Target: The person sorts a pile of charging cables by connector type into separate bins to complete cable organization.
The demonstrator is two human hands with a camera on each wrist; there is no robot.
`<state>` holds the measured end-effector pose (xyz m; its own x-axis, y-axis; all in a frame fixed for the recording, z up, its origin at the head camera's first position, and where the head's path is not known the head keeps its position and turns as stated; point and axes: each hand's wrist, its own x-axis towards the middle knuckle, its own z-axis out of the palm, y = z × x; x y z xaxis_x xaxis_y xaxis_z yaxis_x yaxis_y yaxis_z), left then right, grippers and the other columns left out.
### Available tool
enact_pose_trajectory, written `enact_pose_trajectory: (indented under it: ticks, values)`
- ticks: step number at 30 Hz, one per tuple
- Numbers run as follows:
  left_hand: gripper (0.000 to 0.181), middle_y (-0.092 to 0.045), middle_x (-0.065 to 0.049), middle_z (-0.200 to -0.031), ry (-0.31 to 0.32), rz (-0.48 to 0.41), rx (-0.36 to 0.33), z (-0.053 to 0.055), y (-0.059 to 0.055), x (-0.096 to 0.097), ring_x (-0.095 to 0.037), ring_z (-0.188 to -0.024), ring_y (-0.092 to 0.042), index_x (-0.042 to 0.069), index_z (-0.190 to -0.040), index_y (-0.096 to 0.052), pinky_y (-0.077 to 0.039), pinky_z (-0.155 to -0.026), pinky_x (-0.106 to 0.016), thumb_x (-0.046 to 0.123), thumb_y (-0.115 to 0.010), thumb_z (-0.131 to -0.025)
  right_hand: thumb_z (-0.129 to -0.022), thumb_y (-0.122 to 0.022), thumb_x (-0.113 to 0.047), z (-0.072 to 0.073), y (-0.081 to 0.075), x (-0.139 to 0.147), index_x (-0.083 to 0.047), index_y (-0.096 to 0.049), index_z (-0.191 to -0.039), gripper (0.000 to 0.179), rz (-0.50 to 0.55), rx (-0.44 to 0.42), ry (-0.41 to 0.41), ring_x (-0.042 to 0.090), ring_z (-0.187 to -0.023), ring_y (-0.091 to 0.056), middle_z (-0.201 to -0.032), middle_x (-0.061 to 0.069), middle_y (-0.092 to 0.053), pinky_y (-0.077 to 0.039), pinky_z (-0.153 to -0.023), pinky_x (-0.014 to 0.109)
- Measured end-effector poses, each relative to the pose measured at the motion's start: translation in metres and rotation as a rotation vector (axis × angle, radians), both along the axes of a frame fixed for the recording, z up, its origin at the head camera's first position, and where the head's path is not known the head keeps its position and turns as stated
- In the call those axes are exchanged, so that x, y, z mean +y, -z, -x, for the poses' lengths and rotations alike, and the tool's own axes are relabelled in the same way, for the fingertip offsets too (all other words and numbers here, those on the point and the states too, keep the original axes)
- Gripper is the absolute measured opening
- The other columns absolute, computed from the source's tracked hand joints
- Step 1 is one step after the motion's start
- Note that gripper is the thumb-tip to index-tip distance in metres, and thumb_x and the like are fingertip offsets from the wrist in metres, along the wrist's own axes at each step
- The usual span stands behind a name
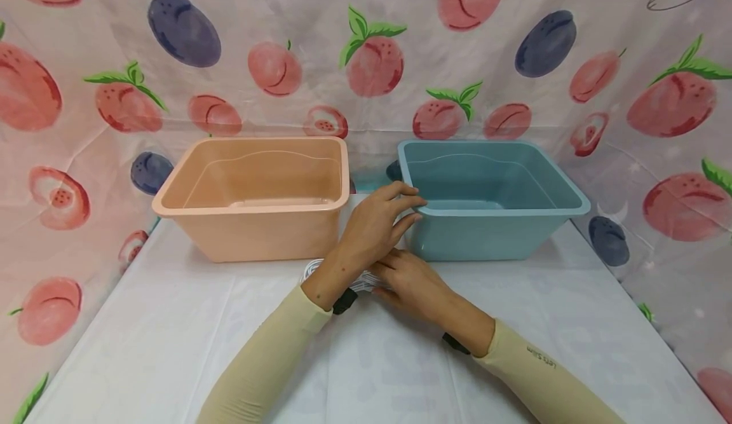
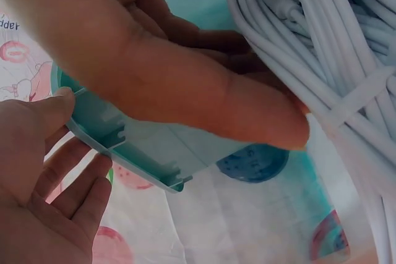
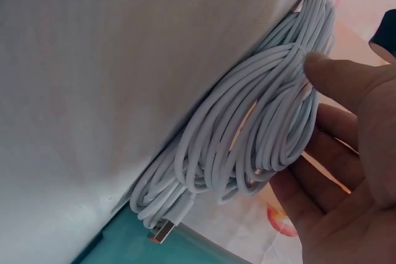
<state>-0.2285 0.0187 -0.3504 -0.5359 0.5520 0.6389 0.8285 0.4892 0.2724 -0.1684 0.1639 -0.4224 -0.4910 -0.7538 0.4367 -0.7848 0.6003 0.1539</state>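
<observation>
My left hand [image 1: 372, 227] reaches across above the right one, its loosely bent fingers at the left rim of the blue-green bin [image 1: 486, 236]. The left wrist view shows its fingertips at the bin's edge. Below it, my right hand [image 1: 413, 285] holds a coiled white USB cable [image 3: 247, 122] close to the white tabletop. The thumb presses on the coil and the other fingers lie behind it. A metal USB plug [image 3: 163, 232] sticks out at the coil's lower end. My left forearm covers part of the cable in the head view.
A peach-coloured bin [image 1: 269, 233] stands left of the blue-green one, with a narrow gap between them. Both are on a table with a white cloth [image 1: 389, 373]. A fruit-printed curtain [image 1: 320, 30] hangs behind and along the sides.
</observation>
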Motion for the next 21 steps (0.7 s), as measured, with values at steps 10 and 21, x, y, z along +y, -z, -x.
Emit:
enact_pose_trajectory:
  ticks: [10,21]
  values:
    - [0.024,-0.066,0.000,-0.134,0.001,-0.003,0.008,-0.0006,-0.0003,0.0000,-0.018,-0.129,-0.062,0.017,-0.126,-0.078,-0.056,-0.100,-0.033,0.024,-0.072,-0.104,-0.078,-0.092,-0.005,-0.0020,-0.0007,-0.0009,-0.005,-0.070,-0.131,0.058,0.006,-0.023,0.010,0.028,-0.118,-0.065,-0.129,0.009,-0.066,-0.057,-0.097,0.036]
    - [0.024,-0.066,0.000,-0.133,-0.001,-0.002,0.011,-0.0007,-0.0012,-0.0002,-0.018,-0.128,-0.063,0.017,-0.126,-0.079,-0.056,-0.099,-0.033,0.024,-0.073,-0.103,-0.080,-0.086,0.003,-0.0045,-0.0038,-0.0007,-0.003,-0.070,-0.129,0.052,0.056,-0.068,0.034,0.028,-0.119,-0.066,-0.129,0.009,-0.067,-0.056,-0.100,0.037]
